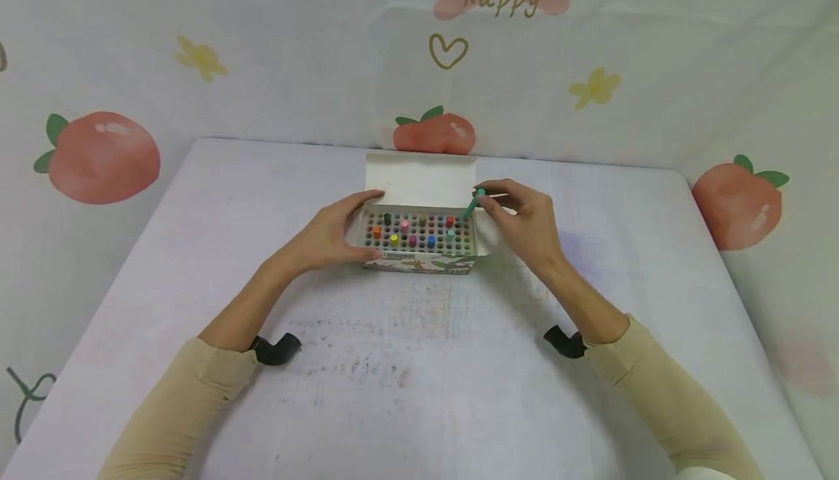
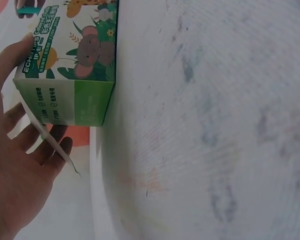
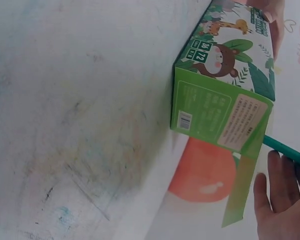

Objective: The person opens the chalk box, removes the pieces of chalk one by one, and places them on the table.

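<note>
In the head view, an open cardboard box (image 1: 419, 264) printed with animals sits on the table, a grid of holes in its top. Several coloured chalk sticks stand in scattered holes, such as a yellow one (image 1: 394, 240) and a blue one (image 1: 431, 242). My left hand (image 1: 328, 236) holds the box's left end, thumb on the front edge and index finger toward the back. A green chalk stick (image 1: 472, 205) is pinched by my right hand (image 1: 527, 221), slanting down to the grid's back right corner. The right wrist view shows this stick beside the box's rim.
The box's white lid (image 1: 419, 178) stands raised behind it, with a side flap (image 3: 240, 192) sticking out on the right. Smudges mark the white table (image 1: 406, 407). A printed cloth (image 1: 314, 65) hangs behind the table. Each wrist carries a black strap piece (image 1: 278, 349).
</note>
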{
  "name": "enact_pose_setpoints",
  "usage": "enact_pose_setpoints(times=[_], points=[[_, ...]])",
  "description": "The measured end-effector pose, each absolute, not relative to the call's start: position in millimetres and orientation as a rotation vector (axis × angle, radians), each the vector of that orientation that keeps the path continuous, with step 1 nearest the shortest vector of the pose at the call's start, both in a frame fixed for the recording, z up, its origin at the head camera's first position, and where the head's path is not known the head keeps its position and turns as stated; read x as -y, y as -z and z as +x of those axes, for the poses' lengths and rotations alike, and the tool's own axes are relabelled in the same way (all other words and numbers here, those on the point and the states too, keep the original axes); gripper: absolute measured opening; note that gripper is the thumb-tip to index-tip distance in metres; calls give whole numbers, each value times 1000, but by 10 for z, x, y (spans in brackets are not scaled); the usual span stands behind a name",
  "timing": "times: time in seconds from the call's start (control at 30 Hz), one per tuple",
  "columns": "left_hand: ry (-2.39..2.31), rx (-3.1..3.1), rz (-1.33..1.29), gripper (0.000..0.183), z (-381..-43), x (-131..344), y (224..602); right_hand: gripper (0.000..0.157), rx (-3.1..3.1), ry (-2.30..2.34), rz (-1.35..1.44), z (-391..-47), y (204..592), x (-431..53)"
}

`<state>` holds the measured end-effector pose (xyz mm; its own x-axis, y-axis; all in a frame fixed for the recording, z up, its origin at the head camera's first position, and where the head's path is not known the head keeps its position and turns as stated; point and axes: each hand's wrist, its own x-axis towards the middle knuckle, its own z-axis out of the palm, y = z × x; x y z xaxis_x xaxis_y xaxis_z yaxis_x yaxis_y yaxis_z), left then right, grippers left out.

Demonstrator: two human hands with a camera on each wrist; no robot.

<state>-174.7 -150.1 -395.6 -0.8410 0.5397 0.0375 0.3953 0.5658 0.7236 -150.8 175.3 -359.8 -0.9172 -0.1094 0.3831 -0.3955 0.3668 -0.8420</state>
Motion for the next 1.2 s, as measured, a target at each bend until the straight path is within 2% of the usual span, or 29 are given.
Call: enact_pose_setpoints(times=[0.2,0.43,0.83,1.2], points=[[-1142,-2624,769,98,-1767,1513,3958,16,2353,-1627,447,-1405,3403,-1739],[-1136,-2619,740,99,-1775,1526,3969,17,2323,-1695,435,-1383,3369,-1795],[-1143,-2616,682,100,-1784,1528,3956,18,2288,-1844,361,-1469,3597,-2005],[-1141,-2622,711,97,-1822,1532,3949,22,2347,-1858,310,-1414,3651,-2133]])
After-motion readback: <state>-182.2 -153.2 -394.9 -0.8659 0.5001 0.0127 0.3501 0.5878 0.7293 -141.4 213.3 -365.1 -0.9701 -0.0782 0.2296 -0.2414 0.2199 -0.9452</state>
